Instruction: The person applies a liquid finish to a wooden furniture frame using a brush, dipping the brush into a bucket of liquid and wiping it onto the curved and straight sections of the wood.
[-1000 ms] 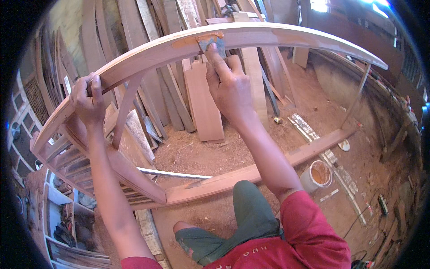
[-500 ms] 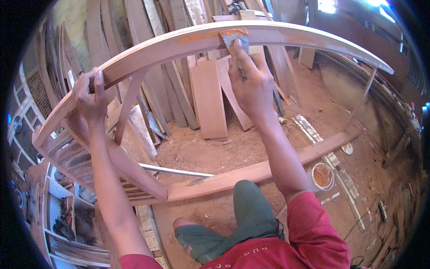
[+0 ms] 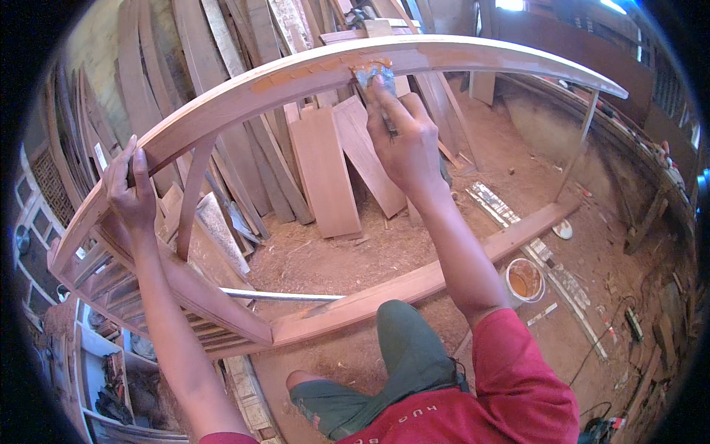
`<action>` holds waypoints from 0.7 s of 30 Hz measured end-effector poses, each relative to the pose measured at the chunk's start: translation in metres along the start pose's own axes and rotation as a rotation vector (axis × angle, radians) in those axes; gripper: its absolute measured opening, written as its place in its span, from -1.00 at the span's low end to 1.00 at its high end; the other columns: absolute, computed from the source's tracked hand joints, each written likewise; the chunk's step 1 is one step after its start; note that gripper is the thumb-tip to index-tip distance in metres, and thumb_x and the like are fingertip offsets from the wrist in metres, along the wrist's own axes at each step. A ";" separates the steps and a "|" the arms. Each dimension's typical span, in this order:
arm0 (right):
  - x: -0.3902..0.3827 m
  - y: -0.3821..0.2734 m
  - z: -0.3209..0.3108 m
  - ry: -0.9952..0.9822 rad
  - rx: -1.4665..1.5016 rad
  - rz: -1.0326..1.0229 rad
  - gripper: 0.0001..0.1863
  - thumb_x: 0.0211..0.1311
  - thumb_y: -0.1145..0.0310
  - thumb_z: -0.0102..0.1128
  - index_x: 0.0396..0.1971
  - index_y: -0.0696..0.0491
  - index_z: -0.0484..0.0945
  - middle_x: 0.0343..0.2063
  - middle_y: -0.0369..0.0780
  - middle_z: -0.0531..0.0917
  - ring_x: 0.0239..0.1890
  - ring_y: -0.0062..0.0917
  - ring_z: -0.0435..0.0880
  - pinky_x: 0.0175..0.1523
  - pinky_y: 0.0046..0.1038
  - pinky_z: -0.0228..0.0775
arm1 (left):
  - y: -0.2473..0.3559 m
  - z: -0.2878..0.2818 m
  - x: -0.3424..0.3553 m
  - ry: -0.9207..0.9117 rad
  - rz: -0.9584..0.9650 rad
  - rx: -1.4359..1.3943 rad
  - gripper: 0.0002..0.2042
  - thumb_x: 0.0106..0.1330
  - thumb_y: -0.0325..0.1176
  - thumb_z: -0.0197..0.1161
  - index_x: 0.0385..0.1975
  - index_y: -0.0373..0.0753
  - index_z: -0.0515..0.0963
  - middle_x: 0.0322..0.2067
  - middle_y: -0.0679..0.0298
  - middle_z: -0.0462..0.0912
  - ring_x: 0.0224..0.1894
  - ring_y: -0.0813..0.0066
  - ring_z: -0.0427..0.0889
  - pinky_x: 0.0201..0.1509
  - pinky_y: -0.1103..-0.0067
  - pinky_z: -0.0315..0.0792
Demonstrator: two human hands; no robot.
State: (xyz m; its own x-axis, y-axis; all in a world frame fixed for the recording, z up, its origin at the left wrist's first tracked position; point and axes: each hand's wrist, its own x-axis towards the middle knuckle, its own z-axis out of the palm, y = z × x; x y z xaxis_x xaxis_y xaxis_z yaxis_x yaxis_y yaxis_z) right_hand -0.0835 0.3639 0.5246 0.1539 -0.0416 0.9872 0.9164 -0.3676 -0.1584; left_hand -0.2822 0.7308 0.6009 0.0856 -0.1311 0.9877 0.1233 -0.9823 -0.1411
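A large wooden frame has a curved upper rail [image 3: 222, 100], a straight lower beam [image 3: 355, 314] and slats at its left end. My left hand [image 3: 132, 177] grips the rail near its left end, fingers wrapped over the edge. In my right hand [image 3: 405, 140] is a putty knife [image 3: 376, 76], its handle mostly hidden by my fingers. The blade is pressed against the rail's face near the middle. Orange filler [image 3: 314, 69] lies in an uneven smear along the rail, left of the blade and along its upper edge.
An open white bucket [image 3: 524, 280] of orange filler stands on the dusty floor at right. Many boards [image 3: 325, 174] lean against the far wall. White-stained strips [image 3: 566, 296] lie near the bucket. A shelf unit [image 3: 100, 333] is at left.
The whole scene has shifted slightly left in view. More orange filler now shows in ridges on the rail, left of the blade. Both hands keep their holds.
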 end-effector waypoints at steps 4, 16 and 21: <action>0.012 0.003 -0.004 0.031 -0.005 0.046 -0.53 0.25 0.42 0.32 0.18 -0.01 0.59 -0.44 -0.08 0.59 -0.47 -0.29 0.62 -0.32 -0.29 0.48 | -0.001 0.002 0.000 0.009 -0.031 0.002 -0.68 0.48 -0.25 0.13 0.09 -0.24 0.63 -0.10 0.09 0.72 0.01 0.22 0.64 0.18 0.39 0.43; 0.008 0.032 -0.018 0.051 -0.022 0.006 -0.54 0.19 0.39 0.31 0.14 -0.04 0.61 -0.46 -0.07 0.59 -0.46 -0.20 0.66 -0.33 -0.23 0.54 | -0.001 0.005 -0.003 0.053 -0.005 -0.001 -0.57 0.43 -0.20 0.18 0.22 -0.26 0.53 -0.13 0.06 0.74 -0.02 0.24 0.66 0.18 0.36 0.44; 0.015 0.043 -0.014 0.115 -0.008 -0.004 -0.56 0.20 0.39 0.29 0.13 -0.11 0.63 -0.44 -0.07 0.60 -0.44 -0.17 0.67 -0.31 -0.21 0.55 | -0.004 0.005 -0.004 0.017 -0.097 -0.068 -0.57 0.45 -0.24 0.16 0.25 -0.29 0.49 -0.05 0.02 0.70 0.02 0.25 0.65 0.21 0.37 0.43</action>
State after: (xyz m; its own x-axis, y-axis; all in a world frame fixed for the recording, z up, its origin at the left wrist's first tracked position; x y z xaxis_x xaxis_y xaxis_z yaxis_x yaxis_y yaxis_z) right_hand -0.0467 0.3345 0.5325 0.1062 -0.1457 0.9836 0.9141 -0.3750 -0.1543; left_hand -0.2776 0.7362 0.5975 0.0596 -0.0367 0.9975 0.0630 -0.9972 -0.0405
